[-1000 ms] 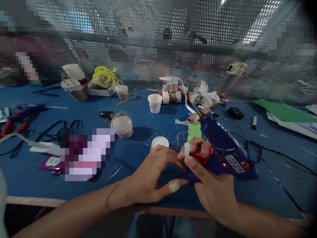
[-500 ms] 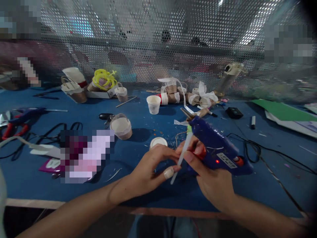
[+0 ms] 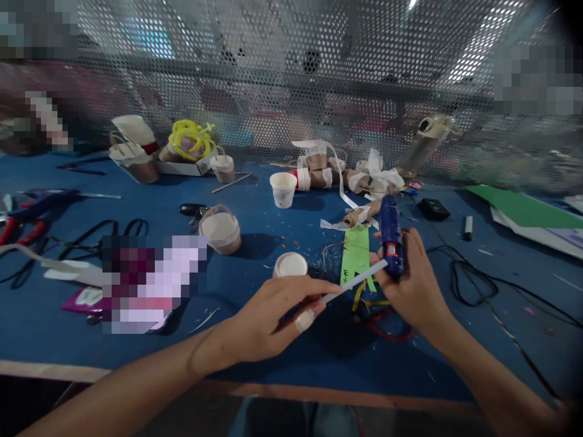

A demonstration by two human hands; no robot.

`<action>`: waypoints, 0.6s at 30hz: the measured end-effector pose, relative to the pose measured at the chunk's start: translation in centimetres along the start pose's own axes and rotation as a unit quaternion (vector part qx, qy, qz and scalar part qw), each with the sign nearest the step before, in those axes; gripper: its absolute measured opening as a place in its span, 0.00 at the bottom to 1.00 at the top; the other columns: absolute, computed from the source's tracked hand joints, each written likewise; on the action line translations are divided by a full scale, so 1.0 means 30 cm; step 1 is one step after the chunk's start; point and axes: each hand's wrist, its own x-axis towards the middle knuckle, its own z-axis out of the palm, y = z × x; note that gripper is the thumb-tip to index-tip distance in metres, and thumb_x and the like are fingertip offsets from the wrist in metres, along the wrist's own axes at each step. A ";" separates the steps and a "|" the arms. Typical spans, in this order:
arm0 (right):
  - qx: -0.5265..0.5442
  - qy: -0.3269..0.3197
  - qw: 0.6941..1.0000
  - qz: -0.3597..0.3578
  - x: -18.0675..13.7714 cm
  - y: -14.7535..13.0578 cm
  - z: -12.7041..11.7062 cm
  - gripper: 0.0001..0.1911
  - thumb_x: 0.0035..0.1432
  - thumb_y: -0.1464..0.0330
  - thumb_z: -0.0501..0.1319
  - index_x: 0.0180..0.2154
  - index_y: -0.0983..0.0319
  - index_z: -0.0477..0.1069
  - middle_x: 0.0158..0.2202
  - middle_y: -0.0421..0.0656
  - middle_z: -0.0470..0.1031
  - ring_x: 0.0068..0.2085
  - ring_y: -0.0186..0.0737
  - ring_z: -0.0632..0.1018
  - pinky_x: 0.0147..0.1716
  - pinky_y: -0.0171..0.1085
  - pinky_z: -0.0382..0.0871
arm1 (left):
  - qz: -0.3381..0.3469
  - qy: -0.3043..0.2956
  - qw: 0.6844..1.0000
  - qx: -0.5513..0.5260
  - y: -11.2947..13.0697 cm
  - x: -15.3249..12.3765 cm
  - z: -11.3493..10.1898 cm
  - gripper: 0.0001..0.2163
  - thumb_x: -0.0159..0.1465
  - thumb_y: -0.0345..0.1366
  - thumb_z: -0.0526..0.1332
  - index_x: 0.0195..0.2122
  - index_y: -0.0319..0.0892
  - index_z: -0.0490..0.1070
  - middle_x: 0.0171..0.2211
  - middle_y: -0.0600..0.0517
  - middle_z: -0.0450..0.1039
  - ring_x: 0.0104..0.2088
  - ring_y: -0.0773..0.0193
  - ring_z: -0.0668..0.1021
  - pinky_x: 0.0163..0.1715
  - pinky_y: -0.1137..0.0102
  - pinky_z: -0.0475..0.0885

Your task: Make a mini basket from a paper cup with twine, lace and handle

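Observation:
My right hand grips a blue hot glue gun, seen from behind with its nozzle pointing away from me. My left hand pinches a translucent white glue stick between thumb and fingers; a bandage wraps one fingertip. The stick slants up to the right and its far end meets the back of the gun. A small white cup sits upside down just beyond my left hand. A green paper strip lies under the stick.
On the blue table lie black cables, a lidded paper cup, an open white cup, brown paper rolls with white ribbon, yellow cord, red-handled pliers. A perforated metal screen stands behind.
My right hand turned the glue gun from side-on to pointing away. My left hand drew the glue stick out leftward, and its tip now rests at the gun's rear.

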 end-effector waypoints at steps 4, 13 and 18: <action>-0.010 -0.032 0.999 -0.002 -0.010 -0.005 0.007 0.18 0.59 0.73 0.57 0.52 0.61 0.63 0.47 0.53 0.65 0.49 0.57 0.75 0.48 0.57 0.72 | 0.021 -0.029 0.999 0.029 0.001 -0.007 0.001 0.19 0.68 0.25 0.56 0.60 0.43 0.64 0.38 0.53 0.78 0.39 0.66 0.78 0.45 0.73 0.70; -0.010 -0.011 0.999 0.036 -0.028 -0.013 0.013 0.12 0.60 0.70 0.59 0.46 0.58 0.61 0.48 0.54 0.66 0.55 0.64 0.72 0.48 0.61 0.73 | 0.025 -0.035 0.996 0.074 -0.002 -0.012 0.003 0.21 0.68 0.27 0.55 0.61 0.44 0.62 0.43 0.51 0.80 0.42 0.64 0.79 0.48 0.70 0.70; -0.023 0.024 0.998 0.046 -0.058 -0.007 0.011 0.13 0.62 0.64 0.62 0.46 0.58 0.62 0.50 0.55 0.65 0.59 0.64 0.69 0.47 0.61 0.75 | 0.039 -0.020 0.997 0.067 0.014 -0.011 0.014 0.21 0.67 0.25 0.55 0.60 0.44 0.64 0.36 0.53 0.79 0.36 0.65 0.78 0.44 0.71 0.71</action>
